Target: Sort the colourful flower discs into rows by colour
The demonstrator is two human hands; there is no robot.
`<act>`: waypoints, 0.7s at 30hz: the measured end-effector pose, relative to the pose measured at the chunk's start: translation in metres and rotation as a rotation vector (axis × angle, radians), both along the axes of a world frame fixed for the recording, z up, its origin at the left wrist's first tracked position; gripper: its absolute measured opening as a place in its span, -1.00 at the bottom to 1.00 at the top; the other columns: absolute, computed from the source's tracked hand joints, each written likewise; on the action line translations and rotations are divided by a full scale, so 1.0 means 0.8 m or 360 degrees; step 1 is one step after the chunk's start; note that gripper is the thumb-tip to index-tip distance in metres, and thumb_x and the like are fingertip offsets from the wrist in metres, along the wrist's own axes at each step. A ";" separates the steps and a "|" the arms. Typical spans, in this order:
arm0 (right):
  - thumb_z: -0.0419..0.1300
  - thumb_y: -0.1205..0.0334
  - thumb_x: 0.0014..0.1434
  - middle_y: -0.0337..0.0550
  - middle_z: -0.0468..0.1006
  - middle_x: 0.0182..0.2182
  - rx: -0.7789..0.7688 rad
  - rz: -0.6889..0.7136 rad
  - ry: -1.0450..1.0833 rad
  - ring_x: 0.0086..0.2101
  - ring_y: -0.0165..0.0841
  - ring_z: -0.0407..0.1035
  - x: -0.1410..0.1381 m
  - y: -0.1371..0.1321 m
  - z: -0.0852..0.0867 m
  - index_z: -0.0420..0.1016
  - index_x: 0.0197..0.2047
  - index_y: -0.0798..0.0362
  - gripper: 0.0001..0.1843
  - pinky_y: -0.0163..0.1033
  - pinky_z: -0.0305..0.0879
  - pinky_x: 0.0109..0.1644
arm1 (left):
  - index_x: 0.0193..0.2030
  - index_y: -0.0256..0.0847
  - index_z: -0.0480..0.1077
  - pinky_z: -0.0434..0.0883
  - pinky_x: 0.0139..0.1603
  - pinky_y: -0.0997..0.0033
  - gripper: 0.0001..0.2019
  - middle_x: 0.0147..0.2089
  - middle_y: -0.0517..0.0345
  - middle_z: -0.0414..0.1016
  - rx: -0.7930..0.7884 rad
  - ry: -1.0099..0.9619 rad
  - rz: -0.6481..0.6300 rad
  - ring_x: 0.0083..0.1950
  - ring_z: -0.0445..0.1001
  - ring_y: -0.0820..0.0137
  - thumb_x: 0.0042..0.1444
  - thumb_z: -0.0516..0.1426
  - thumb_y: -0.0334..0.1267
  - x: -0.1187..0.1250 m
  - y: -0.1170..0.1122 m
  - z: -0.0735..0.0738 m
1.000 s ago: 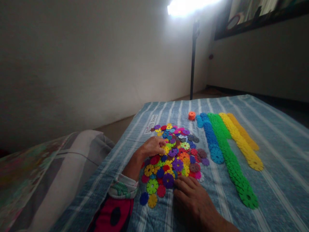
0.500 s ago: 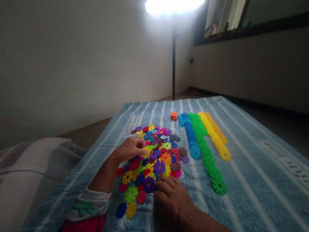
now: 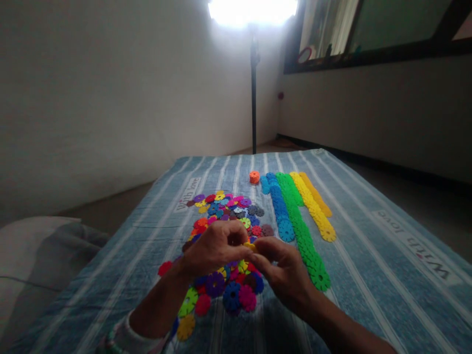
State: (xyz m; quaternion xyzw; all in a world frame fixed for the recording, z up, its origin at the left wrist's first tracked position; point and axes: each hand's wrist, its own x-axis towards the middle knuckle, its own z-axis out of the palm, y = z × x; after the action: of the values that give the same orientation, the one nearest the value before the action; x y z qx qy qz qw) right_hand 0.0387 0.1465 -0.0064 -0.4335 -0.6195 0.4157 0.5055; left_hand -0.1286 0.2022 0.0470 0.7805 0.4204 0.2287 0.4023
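Observation:
My left hand [image 3: 217, 246] and my right hand [image 3: 283, 268] meet above a heap of notched plastic discs [image 3: 216, 284]. Between their fingertips is a small yellow notched disc [image 3: 250, 246], pinched from both sides; whether it is one disc or a few stacked cannot be told. The heap mixes red, purple, blue, pink, green and yellow pieces, and my hands hide its middle. A loose yellow disc [image 3: 186, 327] lies at the near left end, below a lime green disc [image 3: 188, 302].
Right of the heap lie overlapping rows of discs: blue [image 3: 279, 204], green [image 3: 304, 233], yellow [image 3: 313, 206] and orange-yellow [image 3: 320, 199]. An orange stack [image 3: 254, 177] stands at their far left. A striped cloth [image 3: 376, 275] covers the surface. Behind it rises a lamp stand [image 3: 253, 98].
My left hand has come right with the yellow disc. My right hand has lifted off the heap's near edge to meet it. The view has turned slightly right.

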 end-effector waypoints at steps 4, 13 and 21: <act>0.30 0.11 0.06 -0.31 0.37 -0.55 -0.0264 0.0179 0.0224 -0.50 -0.49 0.21 0.025 0.003 0.011 0.46 -0.44 0.10 -0.77 -0.36 0.14 -0.44 | -0.47 -0.27 0.40 0.22 -0.49 0.54 -0.81 -0.52 0.26 0.37 -0.0111 -0.0149 0.0036 -0.49 0.30 0.53 -0.09 0.26 -0.20 0.014 -0.004 -0.017; 0.23 0.26 0.02 -0.28 0.45 -0.53 -0.0367 0.0120 0.0042 -0.47 -0.45 0.31 0.055 -0.020 0.007 0.48 -0.45 0.09 -0.91 -0.35 0.22 -0.39 | -0.48 -0.28 0.39 0.24 -0.52 0.54 -0.79 -0.54 0.25 0.38 -0.0499 -0.0227 0.0056 -0.51 0.32 0.51 -0.17 0.29 -0.21 0.050 -0.027 -0.038; 0.16 0.14 0.01 -0.13 0.64 -0.36 -0.0122 -0.0549 -0.0442 -0.32 -0.23 0.51 0.173 0.004 0.000 0.62 -0.30 0.05 -0.74 -0.14 0.41 -0.18 | -0.51 -0.25 0.43 0.20 -0.53 0.55 -0.77 -0.56 0.24 0.35 -0.0173 -0.0089 0.0180 -0.52 0.25 0.52 -0.04 0.19 -0.11 0.038 -0.017 -0.012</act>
State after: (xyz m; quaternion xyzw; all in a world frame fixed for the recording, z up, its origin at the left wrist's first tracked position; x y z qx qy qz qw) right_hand 0.1773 0.1494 -0.0064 -0.6051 -0.5835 0.2827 0.4621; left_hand -0.0986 0.1884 0.0370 0.7258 0.4642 0.2495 0.4421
